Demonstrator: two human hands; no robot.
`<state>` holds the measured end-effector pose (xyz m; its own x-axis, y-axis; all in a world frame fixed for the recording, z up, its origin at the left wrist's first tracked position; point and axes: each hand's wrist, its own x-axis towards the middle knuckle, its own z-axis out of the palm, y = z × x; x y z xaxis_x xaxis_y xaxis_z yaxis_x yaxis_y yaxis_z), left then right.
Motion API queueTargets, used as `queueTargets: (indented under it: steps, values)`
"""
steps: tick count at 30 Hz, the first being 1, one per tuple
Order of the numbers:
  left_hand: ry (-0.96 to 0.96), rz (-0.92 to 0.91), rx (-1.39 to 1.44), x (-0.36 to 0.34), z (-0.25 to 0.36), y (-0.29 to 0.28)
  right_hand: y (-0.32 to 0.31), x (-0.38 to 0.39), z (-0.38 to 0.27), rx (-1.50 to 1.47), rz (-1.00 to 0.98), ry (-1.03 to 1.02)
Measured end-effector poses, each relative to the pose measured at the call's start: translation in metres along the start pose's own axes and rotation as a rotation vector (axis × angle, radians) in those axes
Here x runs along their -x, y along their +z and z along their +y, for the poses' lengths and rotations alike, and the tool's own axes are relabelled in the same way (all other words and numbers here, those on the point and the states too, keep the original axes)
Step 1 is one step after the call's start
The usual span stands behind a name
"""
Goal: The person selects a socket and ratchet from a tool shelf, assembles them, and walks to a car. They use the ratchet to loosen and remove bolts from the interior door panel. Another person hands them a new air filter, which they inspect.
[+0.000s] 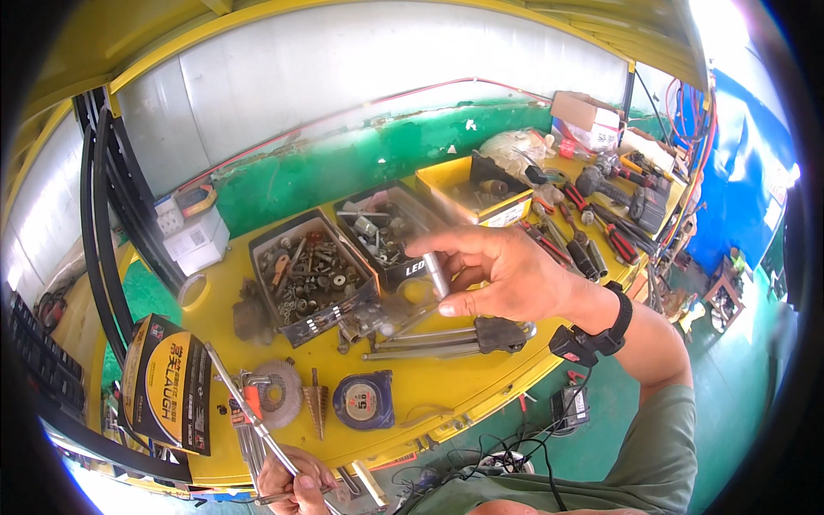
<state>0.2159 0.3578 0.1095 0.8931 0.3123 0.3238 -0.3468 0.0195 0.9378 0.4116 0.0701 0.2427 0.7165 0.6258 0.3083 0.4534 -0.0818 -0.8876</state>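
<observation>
Head view: your right hand point(519, 279) is raised over the yellow tabletop point(493, 386), thumb and fingers pinching a short silver metal cylinder point(437, 276), which is held tilted. It appears in front of the second parts bin point(399, 276); clearance between them cannot be judged. Your left hand point(299, 481), at the lower edge, is closed around a long silver rod point(249, 412), which slants up and left past the wire wheel point(279, 390). A pale bar point(370, 483) shows just right of that hand; whether you grip it cannot be told.

To the right of the wire wheel, a brown stepped bit point(315, 405) and a blue tape measure point(364, 402) lie side by side. A black-and-yellow box point(172, 390) stands at far left. Behind these, a dark bin point(335, 316) holds loose nuts, bolts and washers, and a yellow bin point(445, 194) sits farther back to the right.
</observation>
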Motion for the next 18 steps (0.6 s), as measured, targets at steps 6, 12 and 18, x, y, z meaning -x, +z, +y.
queueTargets:
  steps: [6,12,18]
  values:
    - [0.022,0.001,0.0,-0.0008,-0.0036,-0.0005,0.0017,0.0012,0.0041,0.135,0.014,-0.087]
    - [-0.008,0.018,-0.032,-0.0006,0.0006,0.002,0.0045,-0.0001,0.0093,0.055,0.021,-0.09]
    - [-0.027,0.002,-0.027,-0.0007,0.001,0.0003,0.0036,0.0001,0.0109,0.012,0.013,-0.063]
